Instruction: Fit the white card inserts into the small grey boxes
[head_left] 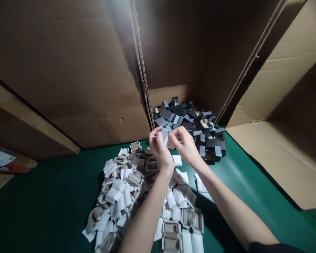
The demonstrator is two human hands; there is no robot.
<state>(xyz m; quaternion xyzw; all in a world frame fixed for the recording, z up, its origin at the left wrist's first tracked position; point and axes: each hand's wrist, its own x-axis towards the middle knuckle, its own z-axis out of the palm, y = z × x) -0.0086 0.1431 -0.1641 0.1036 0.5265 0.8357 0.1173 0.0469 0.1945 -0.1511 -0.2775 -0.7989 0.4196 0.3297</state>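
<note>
My left hand [160,149] is closed round a small grey-black box [164,133], held up above the table at the middle of the view. With its fingers pinched, my right hand [183,142] grips a pale piece [170,143] at the right side of that box; whether this is a flap or a separate insert I cannot make out. Below and left of my hands spreads a heap of white and grey folded card inserts [121,189]. Just beyond them lies a pile of small black boxes [189,119], several showing pale insides.
A large cardboard box [68,77] stands upright at the back left. Its neighbour, an open carton [179,52], rises behind the black pile. Cardboard flaps [281,151] lie at the right. The green table [50,203] runs underneath. A labelled carton [7,158] sits far left.
</note>
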